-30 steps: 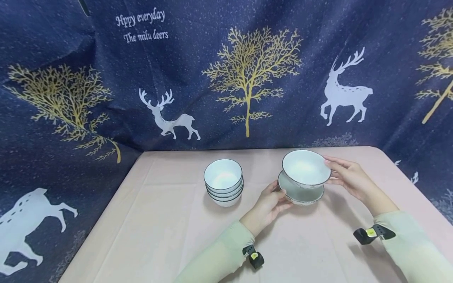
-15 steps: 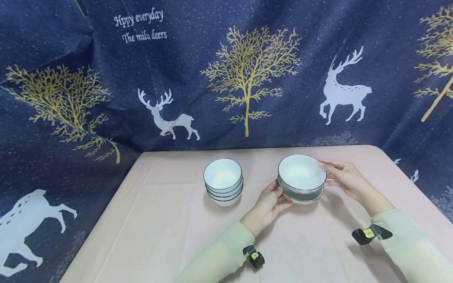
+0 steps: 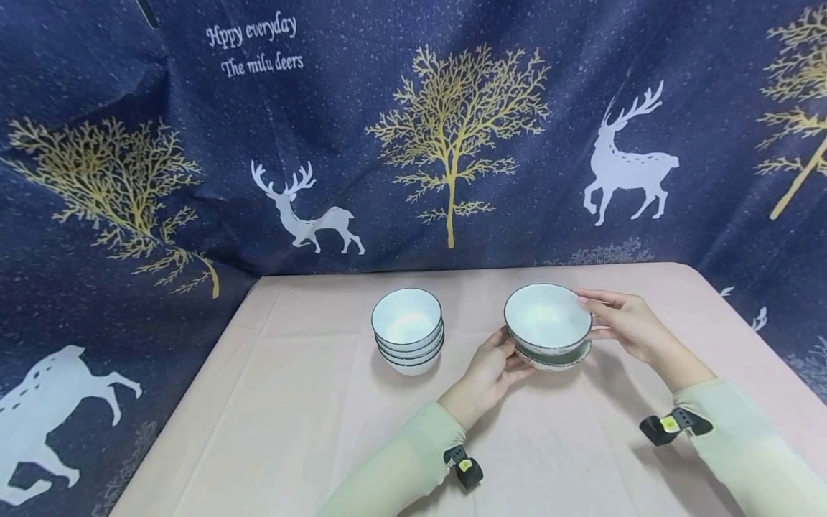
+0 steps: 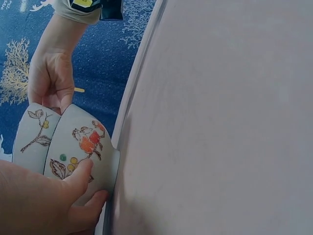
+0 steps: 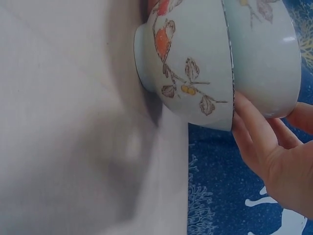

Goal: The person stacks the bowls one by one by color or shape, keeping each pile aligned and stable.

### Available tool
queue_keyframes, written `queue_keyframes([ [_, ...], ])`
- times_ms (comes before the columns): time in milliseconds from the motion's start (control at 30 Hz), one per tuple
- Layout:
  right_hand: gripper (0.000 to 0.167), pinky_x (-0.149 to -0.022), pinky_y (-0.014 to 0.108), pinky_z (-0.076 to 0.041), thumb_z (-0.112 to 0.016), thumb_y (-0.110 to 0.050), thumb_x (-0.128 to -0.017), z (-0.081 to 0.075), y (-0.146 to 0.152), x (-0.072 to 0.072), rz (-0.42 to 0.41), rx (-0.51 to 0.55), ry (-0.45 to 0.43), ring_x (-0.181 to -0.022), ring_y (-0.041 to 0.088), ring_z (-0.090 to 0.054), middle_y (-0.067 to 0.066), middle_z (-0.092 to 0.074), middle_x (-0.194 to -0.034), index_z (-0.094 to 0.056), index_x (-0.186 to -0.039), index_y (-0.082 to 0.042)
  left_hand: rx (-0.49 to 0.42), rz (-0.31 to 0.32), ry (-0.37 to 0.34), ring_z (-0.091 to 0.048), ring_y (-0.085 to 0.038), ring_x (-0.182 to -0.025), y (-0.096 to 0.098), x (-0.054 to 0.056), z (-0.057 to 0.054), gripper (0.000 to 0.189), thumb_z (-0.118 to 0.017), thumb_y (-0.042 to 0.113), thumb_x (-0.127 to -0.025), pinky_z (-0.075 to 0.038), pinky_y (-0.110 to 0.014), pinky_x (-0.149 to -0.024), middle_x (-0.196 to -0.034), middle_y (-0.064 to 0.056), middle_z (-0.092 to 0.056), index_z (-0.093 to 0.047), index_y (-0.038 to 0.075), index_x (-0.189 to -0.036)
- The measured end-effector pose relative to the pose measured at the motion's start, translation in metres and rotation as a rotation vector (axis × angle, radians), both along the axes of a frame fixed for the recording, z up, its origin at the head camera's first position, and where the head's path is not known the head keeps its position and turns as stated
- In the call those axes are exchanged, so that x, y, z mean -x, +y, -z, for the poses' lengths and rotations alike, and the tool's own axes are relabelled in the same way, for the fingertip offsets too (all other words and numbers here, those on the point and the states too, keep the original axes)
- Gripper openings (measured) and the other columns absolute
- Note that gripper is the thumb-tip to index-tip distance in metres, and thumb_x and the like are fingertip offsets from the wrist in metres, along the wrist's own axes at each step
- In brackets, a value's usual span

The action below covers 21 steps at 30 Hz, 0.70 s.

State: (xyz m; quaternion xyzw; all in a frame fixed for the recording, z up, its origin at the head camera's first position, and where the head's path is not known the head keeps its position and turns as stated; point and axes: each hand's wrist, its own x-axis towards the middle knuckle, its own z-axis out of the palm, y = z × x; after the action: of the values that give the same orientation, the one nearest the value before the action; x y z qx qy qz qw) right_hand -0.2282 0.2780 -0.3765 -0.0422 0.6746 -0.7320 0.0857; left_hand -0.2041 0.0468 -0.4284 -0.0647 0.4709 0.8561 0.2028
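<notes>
In the head view two white bowls with dark rims are at the right of the table, one partly inside the other. My right hand [image 3: 629,323] grips the upper bowl [image 3: 548,316] by its right rim. Around the left side of the lower bowl [image 3: 568,357], my left hand [image 3: 484,370] curls its fingers. The right wrist view shows red and brown flower prints on the lower bowl [image 5: 195,73]; its foot is close to the tabletop. Fingers of the right hand [image 5: 274,152] lie under the upper bowl [image 5: 271,63]. The upper bowl's base is hidden inside the lower one.
Left of the hands, a stack of several similar bowls [image 3: 408,327] stands upright on the pale pink tablecloth [image 3: 271,424]. Behind the table hangs a dark blue cloth [image 3: 388,93] printed with deer and trees.
My right hand has moved the upper bowl left and slightly down into the lower bowl, covering more of it. My left hand and the lower bowl have hardly moved.
</notes>
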Motion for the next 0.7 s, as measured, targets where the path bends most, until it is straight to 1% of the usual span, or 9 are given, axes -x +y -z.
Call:
queue_keyframes([
  [200, 0.027, -0.067, 0.031, -0.062, -0.058, -0.004, -0.096, -0.0021, -0.0023, -0.0032, -0.003, 0.026, -0.008, -0.074, 0.016, -0.070, -0.006, -0.070, -0.092, -0.072, -0.094, -0.027, -0.001, -0.004, -0.002, -0.052, -0.036, -0.117, 0.0000, 0.0005, 0.0005, 0.048, -0.039, 0.005, -0.102, -0.044, -0.058, -0.102, -0.125, -0.020, -0.051, -0.031, 0.003, -0.149],
  [333, 0.026, -0.067, 0.031, -0.062, -0.059, -0.005, -0.095, -0.0036, -0.0047, -0.0051, 0.016, 0.001, -0.011, -0.072, 0.015, -0.070, -0.007, -0.070, -0.090, -0.071, -0.093, -0.028, 0.006, -0.001, 0.005, -0.052, -0.036, -0.116, -0.0004, 0.0003, 0.0008, 0.048, -0.039, 0.006, -0.102, -0.044, -0.058, -0.102, -0.125, -0.020, -0.052, -0.031, 0.004, -0.149],
  [500, 0.023, -0.067, 0.032, -0.062, -0.062, -0.007, -0.094, -0.0045, -0.0067, -0.0064, 0.044, -0.062, -0.003, -0.071, 0.015, -0.070, -0.008, -0.068, -0.088, -0.070, -0.093, -0.028, 0.009, 0.007, 0.013, -0.052, -0.036, -0.116, -0.0009, 0.0001, 0.0012, 0.048, -0.038, 0.007, -0.102, -0.045, -0.057, -0.102, -0.125, -0.019, -0.051, -0.031, 0.004, -0.149],
  [700, 0.022, -0.067, 0.031, -0.062, -0.063, -0.008, -0.093, -0.0044, -0.0078, -0.0065, 0.084, -0.095, 0.003, -0.068, 0.015, -0.070, -0.007, -0.069, -0.085, -0.072, -0.090, -0.028, 0.009, 0.006, 0.015, -0.053, -0.035, -0.115, -0.0004, 0.0008, 0.0025, 0.047, -0.038, 0.007, -0.102, -0.046, -0.056, -0.101, -0.124, -0.018, -0.052, -0.032, 0.005, -0.149],
])
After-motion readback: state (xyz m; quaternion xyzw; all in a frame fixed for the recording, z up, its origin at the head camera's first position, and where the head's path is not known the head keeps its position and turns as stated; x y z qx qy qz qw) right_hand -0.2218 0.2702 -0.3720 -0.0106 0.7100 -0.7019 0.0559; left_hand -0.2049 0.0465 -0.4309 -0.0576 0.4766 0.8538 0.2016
